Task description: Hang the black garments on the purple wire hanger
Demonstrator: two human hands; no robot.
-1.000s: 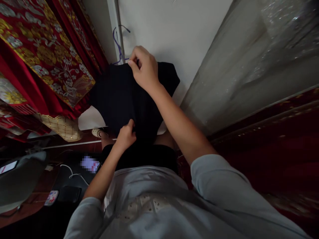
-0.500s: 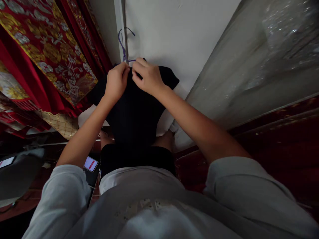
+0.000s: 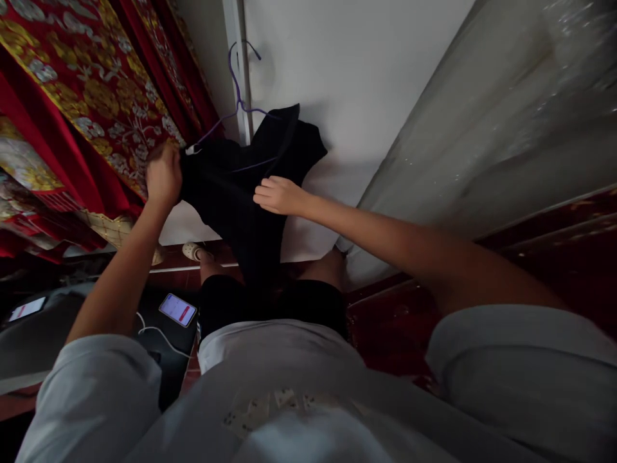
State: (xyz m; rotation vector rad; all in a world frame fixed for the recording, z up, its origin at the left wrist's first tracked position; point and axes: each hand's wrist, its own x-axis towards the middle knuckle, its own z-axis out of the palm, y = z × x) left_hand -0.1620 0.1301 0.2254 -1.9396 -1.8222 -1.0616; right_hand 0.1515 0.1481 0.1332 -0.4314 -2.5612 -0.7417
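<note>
A black shirt (image 3: 241,206) hangs in front of me on a thin purple hanger (image 3: 240,104). The hanger's hook is up by a narrow pale upright against the wall, and part of its lower bar shows inside the shirt's wide neck opening. My left hand (image 3: 164,175) is closed around the shirt at its left shoulder, beside a small white tag. At the front of the neckline, my right hand (image 3: 279,195) pinches the fabric with its fingers together. The shirt's right shoulder is up on the hanger's arm, and its lower part drapes down toward my legs.
Red curtains (image 3: 110,96) with gold and silver flowers hang at the left. Plastic-covered grey material (image 3: 434,141) leans at the right. A lit phone (image 3: 177,310) and a white cable (image 3: 164,334) lie on a dark seat, with a second phone (image 3: 27,309) farther left.
My hands have moved apart from the top of the neckline. The left went out to the shirt's left shoulder, the right came down, and the neck opening now gapes, uncovering the hanger.
</note>
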